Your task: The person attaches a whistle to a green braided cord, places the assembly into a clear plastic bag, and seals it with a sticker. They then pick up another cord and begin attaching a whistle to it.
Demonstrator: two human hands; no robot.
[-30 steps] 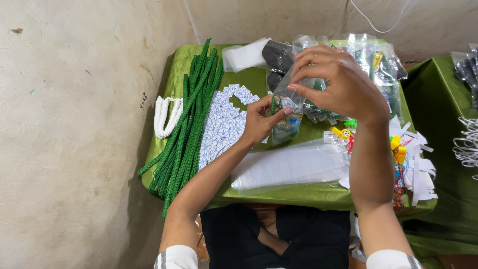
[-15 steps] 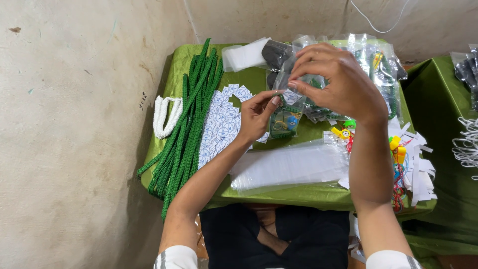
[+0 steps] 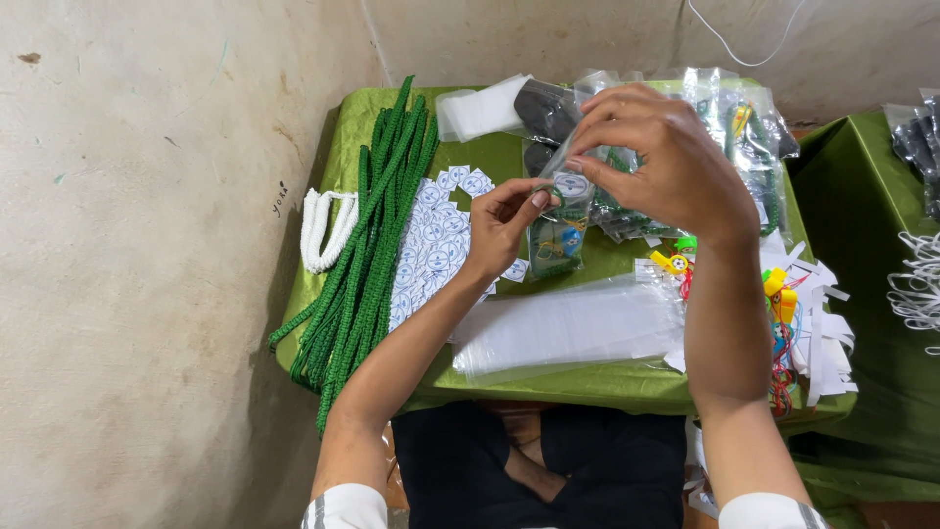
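The fingers of the left hand point(image 3: 504, 225) pinch the side of a small clear packet point(image 3: 558, 235) holding a green cord and a toy, while the right hand point(image 3: 656, 162) fingers close on its top edge at about 12 o'clock, above the green tabletop point(image 3: 509, 157). Doing this well likely means keeping the mouth pinched flat and square. Green cords point(image 3: 367, 255) lie at 9 o'clock, flat clear bags point(image 3: 573, 328) at 6.
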